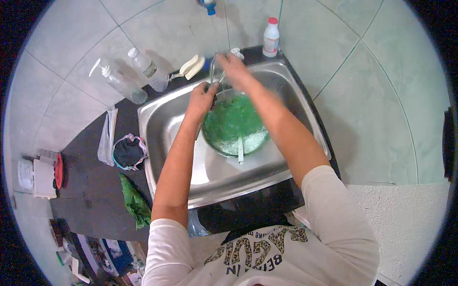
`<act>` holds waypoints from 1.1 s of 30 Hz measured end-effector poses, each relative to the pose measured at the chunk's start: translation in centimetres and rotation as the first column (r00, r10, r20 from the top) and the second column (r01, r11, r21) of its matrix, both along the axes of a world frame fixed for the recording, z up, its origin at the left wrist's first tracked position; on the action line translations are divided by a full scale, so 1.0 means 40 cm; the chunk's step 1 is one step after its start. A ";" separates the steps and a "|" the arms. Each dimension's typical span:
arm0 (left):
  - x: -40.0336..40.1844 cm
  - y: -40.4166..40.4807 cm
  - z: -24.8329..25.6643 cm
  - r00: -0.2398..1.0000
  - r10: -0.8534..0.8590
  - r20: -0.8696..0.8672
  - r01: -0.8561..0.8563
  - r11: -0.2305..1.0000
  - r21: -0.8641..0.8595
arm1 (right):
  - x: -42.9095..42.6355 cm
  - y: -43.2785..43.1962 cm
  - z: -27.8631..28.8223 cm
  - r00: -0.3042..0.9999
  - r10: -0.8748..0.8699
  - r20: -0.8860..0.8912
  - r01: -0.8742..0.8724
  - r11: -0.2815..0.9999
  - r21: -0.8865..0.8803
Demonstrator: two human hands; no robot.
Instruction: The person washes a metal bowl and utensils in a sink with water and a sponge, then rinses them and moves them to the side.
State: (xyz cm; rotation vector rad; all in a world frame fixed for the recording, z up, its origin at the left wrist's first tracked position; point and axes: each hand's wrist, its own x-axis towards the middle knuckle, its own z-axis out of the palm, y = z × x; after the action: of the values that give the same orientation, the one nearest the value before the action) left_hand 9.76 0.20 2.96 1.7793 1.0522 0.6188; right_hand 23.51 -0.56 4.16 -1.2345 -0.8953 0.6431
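My left hand grips the dark handle of what looks like a wire whisk, held upright above the far side of the sink. At its wires is my right hand, slightly blurred, with its fingers curled around them. Water runs down onto them from a tap with a blue nozzle. Below my hands a round bowl stands in the stainless steel sink, with green, foamy contents. A pale utensil handle leans over its near rim.
Behind the sink stand a pump bottle, a clear plastic bottle, a cream-coloured brush and a white bottle with a red cap. On the dark counter at left lie a lined container, a plastic bag and a green cloth.
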 end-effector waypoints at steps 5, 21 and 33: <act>0.014 -0.004 -0.010 0.999 -0.024 0.040 0.025 0.999 -0.037 | 0.072 0.023 -0.066 0.832 -0.191 0.520 0.213 0.977 0.018; 0.018 0.011 -0.035 0.970 0.212 0.114 -0.197 0.972 -0.130 | 0.065 -0.046 0.039 0.857 0.468 -0.217 -0.475 0.880 0.021; 0.064 0.020 0.023 0.969 0.100 0.228 0.072 0.763 -0.642 | 0.068 0.043 0.028 0.863 0.208 -0.460 -0.227 0.974 0.014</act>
State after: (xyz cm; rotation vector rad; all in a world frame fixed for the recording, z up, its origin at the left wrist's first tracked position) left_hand 12.33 1.01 3.89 1.0500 0.9499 0.3985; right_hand 26.23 1.14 5.30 -0.9598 -0.6245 1.0902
